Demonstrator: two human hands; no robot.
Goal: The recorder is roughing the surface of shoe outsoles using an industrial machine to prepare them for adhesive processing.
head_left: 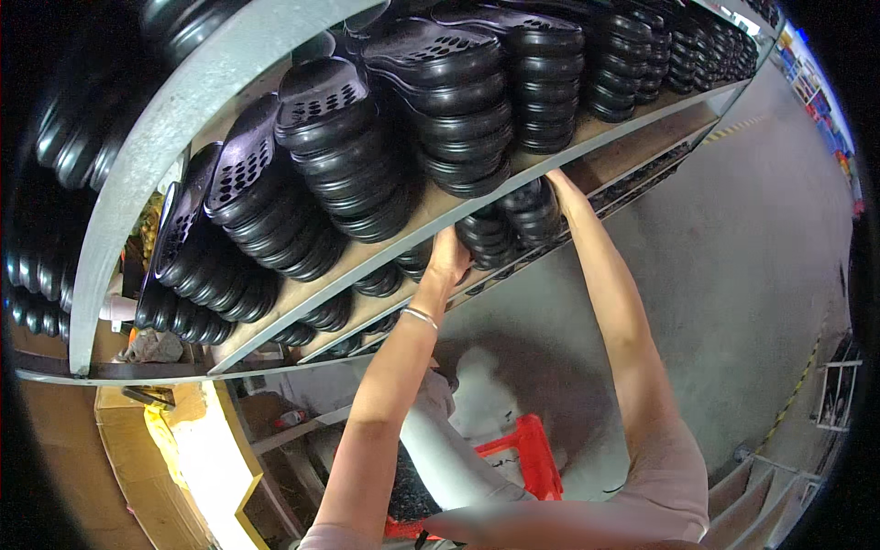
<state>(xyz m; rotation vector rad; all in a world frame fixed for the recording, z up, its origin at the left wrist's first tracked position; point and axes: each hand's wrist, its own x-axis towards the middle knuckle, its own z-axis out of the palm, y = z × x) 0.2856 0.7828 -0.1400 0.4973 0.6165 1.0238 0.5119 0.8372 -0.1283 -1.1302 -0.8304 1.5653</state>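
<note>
Grey concrete floor (724, 238) spreads out behind a tiered metal shelf rack (137, 165), whose edges bend with the lens. At the far left, below the rack, sits a cardboard box (119, 440) with crumpled yellow plastic (162, 435) beside it. Rows of glossy black perforated clogs (463, 101), nested in tall stacks, fill the upper shelf (385, 249) from left to right.

Left of centre, the forearm wearing a silver bracelet (420, 317) rises to the shelf below, where the left hand (447, 257) is against the near stack (486, 236) of black clogs. Just right of it stands another stack (532, 215), with the right hand (557, 188) at its outer side — so both stacks lie between the two hands. Most fingers are hidden, and I cannot tell how firmly either hand is closed.

Below the arms are a grey trouser leg (454, 454) and a red plastic frame (541, 458). Farther right, yellow-and-black tape (805, 380) marks the floor — near a white wire rack (836, 394).
</note>
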